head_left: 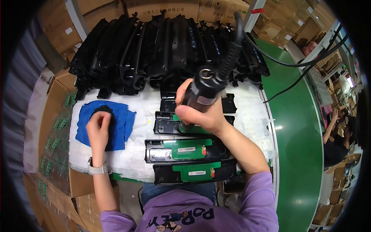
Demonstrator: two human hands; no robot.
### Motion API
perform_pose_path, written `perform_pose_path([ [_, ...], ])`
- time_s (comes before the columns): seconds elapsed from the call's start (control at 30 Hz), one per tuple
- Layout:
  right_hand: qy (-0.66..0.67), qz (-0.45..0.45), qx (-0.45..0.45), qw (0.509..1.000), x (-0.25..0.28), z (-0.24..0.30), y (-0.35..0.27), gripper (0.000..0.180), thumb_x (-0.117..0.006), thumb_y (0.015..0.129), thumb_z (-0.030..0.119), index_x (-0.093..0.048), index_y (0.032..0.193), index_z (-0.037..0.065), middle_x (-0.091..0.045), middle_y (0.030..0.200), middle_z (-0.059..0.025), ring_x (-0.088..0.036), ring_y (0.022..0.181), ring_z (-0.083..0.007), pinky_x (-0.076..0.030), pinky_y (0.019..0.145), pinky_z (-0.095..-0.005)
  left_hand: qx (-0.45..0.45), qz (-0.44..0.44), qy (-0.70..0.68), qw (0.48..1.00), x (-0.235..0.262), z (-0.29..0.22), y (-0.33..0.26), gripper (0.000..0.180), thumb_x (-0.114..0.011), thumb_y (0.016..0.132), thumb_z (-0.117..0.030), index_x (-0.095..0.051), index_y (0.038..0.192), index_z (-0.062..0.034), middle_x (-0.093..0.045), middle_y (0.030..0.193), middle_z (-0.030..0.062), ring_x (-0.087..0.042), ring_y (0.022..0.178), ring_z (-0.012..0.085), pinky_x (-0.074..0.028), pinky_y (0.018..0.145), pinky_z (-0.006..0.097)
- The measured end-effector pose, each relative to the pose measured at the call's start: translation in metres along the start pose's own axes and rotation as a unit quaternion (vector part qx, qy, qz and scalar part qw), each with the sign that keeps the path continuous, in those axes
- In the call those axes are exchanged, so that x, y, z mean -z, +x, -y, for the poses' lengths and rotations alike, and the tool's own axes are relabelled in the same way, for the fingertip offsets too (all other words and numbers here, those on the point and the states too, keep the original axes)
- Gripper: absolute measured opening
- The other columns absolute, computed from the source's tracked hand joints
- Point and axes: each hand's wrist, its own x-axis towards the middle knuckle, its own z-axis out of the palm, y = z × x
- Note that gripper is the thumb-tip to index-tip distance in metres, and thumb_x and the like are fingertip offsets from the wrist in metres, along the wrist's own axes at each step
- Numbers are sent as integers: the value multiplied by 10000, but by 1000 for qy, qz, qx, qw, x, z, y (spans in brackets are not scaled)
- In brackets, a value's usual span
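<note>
My right hand [208,118] is wrapped round a black electric screwdriver [201,92], held tilted with its cable running up and away. Its lower end is over a black plastic housing [162,124] with a green circuit board; my hand hides the tip. My left hand [97,129] has thumb and fingers pinched at a pile of tiny black screws [102,109] on a blue cloth [84,118]. What the pinch holds is too small to make out. Nearer me lie two more housings with green circuit boards [185,150] [197,173]; another black housing [228,103] lies farther back, partly covered by my right hand.
A large stack of black plastic housings [166,50] fills the far side of the white-covered table [131,166]. To the left stands a cardboard box [62,154] with green boards in clear plastic. A green surface [297,154] runs along the right; another person [336,149] sits beyond it.
</note>
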Motion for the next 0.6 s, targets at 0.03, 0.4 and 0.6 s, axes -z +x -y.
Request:
perform_pose_path([
  [0.03, -2, 6, 2, 1000, 4, 3, -2, 168, -620, 736, 29, -501, 853, 11, -531, 602, -38, -493, 467, -82, -383, 430, -206, 66, 64, -112, 989, -8, -6, 0, 142, -590, 876, -148, -614, 846, -11, -564, 691, -15, -460, 602, 47, -384, 535, 203],
  [0.4, 234, -54, 200, 950, 27, 36, -3, 259, -544, 837, 279, -476, 954, 58, -473, 601, -21, -444, 461, -132, -415, 555, -305, 138, 345, -456, 809, -90, -106, -23, 151, -565, 904, -141, -617, 882, -1, -618, 804, 26, -539, 699, 73, -450, 659, 198],
  [0.6, 203, -70, 201, 956, 27, 35, -5, 263, -539, 838, 285, -470, 952, 59, -468, 600, -23, -426, 452, -131, -404, 544, -312, 113, 344, -462, 810, -95, -107, -28, 146, -556, 911, -138, -609, 897, -3, -622, 817, 24, -542, 716, 74, -450, 673, 204],
])
